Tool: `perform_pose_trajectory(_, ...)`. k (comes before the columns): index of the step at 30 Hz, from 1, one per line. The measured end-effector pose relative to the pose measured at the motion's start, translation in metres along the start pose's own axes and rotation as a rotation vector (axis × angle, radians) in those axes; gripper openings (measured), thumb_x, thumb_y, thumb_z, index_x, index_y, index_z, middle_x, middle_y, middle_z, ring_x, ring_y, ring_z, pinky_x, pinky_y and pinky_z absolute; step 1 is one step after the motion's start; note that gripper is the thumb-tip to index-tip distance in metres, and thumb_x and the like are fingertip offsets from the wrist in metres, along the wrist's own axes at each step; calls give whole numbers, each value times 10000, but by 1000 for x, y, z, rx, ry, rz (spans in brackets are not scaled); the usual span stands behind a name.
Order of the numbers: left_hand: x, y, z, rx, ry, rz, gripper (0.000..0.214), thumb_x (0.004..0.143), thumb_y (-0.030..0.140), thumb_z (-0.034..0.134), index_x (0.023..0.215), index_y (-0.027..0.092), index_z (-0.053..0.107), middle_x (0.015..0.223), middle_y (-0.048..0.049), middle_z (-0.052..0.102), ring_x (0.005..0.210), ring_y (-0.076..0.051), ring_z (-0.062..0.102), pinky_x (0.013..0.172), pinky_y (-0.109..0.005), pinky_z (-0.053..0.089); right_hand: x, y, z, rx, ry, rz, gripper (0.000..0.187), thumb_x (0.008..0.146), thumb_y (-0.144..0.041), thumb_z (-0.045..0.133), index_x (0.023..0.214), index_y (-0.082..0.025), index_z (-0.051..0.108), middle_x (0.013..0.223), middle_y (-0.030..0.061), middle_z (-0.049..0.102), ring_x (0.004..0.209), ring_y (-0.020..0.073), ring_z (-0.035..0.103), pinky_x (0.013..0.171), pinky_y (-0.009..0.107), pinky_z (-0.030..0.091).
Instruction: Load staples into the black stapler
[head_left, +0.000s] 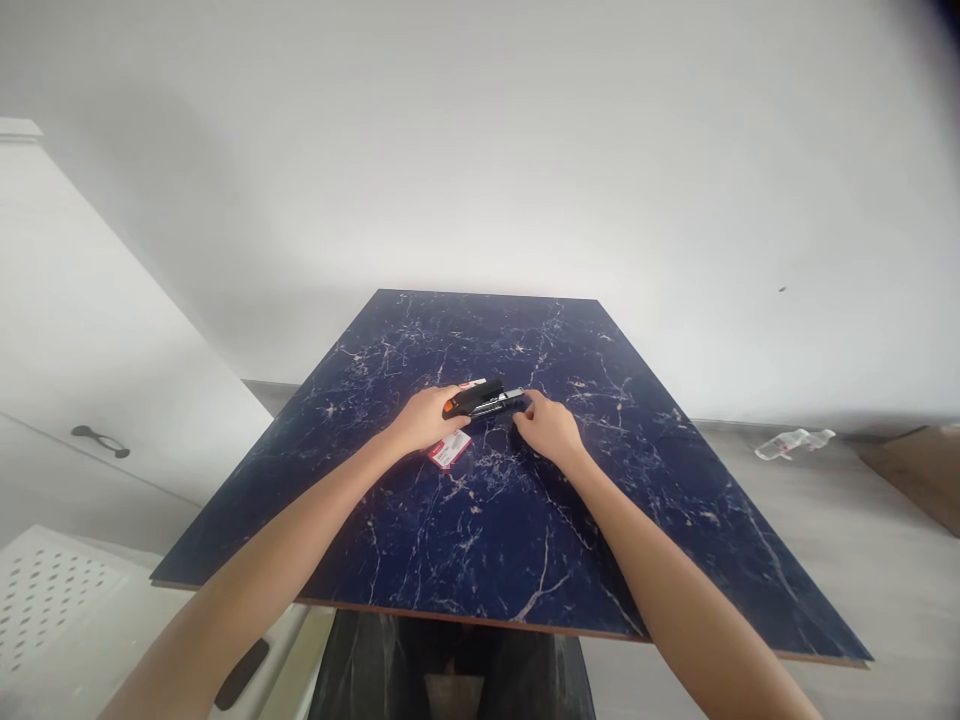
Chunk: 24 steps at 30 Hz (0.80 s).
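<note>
Your left hand (429,415) grips that black stapler (482,397) mid-frame, right hand (551,428) is at its tip, can't tell if gripping.

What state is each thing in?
Stapler: in hand, silver rail exposed
Left hand: gripping stapler
Right hand: at rail end, contact unclear
Red-white packet: on tabletop, seal unclear
White cabinet: front shut
Clear plastic item: lying on floor
Brown box: openness unclear
</note>
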<state>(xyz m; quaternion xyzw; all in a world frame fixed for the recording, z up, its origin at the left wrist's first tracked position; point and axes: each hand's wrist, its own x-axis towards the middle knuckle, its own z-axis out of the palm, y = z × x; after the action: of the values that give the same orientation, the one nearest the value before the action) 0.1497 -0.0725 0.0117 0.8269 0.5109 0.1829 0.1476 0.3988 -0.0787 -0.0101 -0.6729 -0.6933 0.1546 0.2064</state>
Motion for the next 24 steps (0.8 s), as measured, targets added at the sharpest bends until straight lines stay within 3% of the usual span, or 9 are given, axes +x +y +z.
perform_pose_trajectory(5,2,0,0,-21,4,21,257,876,412,674,1074,249,667,904,-32,716,797,-225,666,660,-293,435,-6,-13,6,113,-33,-145,378,832,-235,557,1180,-242,705,786,-15,721,723,167,640,693,249,415)
perform_pose_trajectory(10,2,0,-1,-15,-15,20,353,882,431,666,1191,261,654,954,-42,728,801,-230,673,650,-299,443,-7,-16,3,74,-51,-255,260,843,-225,528,1005,-231,731,700,-25,684,645,158,596,674,252,400)
perform_pose_trajectory(14,1,2,6,51,15,-36,478,894,468,651,1310,236,606,1028,-87,726,884,-269,680,663,-312,465,-5,-15,6,42,-78,-269,381,849,-225,552,1211,-198,666,810,-1,727,742,178,651,705,255,418)
perform_pose_trajectory(16,-1,7,10,46,50,-71,598,909,471,636,1440,226,507,1124,-121,713,922,-283,682,667,-317,480,-5,-15,10,41,-36,-231,461,861,-232,558,1314,-161,600,882,29,744,832,207,678,749,268,439)
perform_pose_trajectory(19,-7,19,9,-143,7,-31,786,933,498,605,1592,253,255,1326,-140,649,867,-237,704,681,-308,512,-6,-15,13,88,40,-189,517,892,-215,520,1405,-158,519,1032,63,751,954,237,690,842,296,460)
perform_pose_trajectory(21,-12,25,2,-298,-74,40,801,961,511,554,1616,270,161,1421,-134,593,872,-209,715,725,-305,535,-5,-13,11,154,55,-156,488,939,-220,455,1423,-179,503,1111,75,741,1006,243,689,889,313,461)
perform_pose_trajectory(24,-18,27,-13,-309,-172,145,692,953,495,559,1569,282,325,1414,-107,602,1030,-231,693,836,-325,531,-5,-9,4,238,56,-86,421,1019,-309,359,1377,-206,555,1123,80,735,1042,252,683,922,337,458)
